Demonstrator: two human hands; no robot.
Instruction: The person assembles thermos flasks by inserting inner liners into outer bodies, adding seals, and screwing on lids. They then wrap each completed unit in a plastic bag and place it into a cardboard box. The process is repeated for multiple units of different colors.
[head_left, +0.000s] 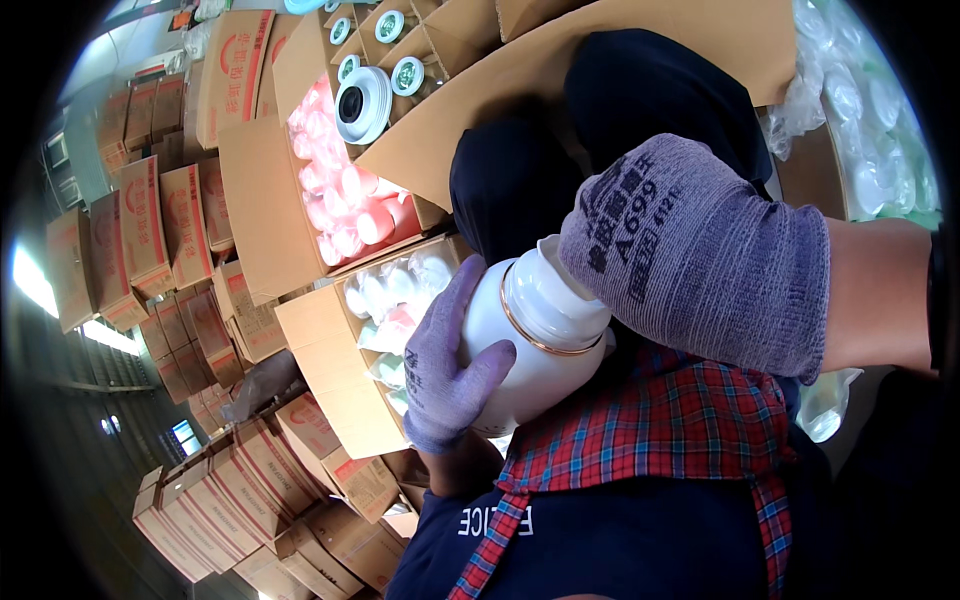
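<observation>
A white vacuum jug (540, 370) with a gold ring round its shoulder and a white spouted collar lies tilted over my lap. My left hand (447, 370), in a grey-purple knit glove, wraps round the jug's body, its thumb along the near side. At the jug's mouth, my gloved right hand (700, 250) is closed over the top. Its fingertips are hidden behind the back of the hand, so what they pinch cannot be seen. A red plaid apron (660, 420) is just below the jug.
An open carton of pink plastic parts (345, 200) stands ahead on the left, beside a divided carton (440, 50) with green-topped stoppers and a white round lid (363, 105). Nearer is a carton of bagged white parts (385, 290). Clear plastic bags (865, 110) lie far right; stacked cartons (145, 225) fill the left.
</observation>
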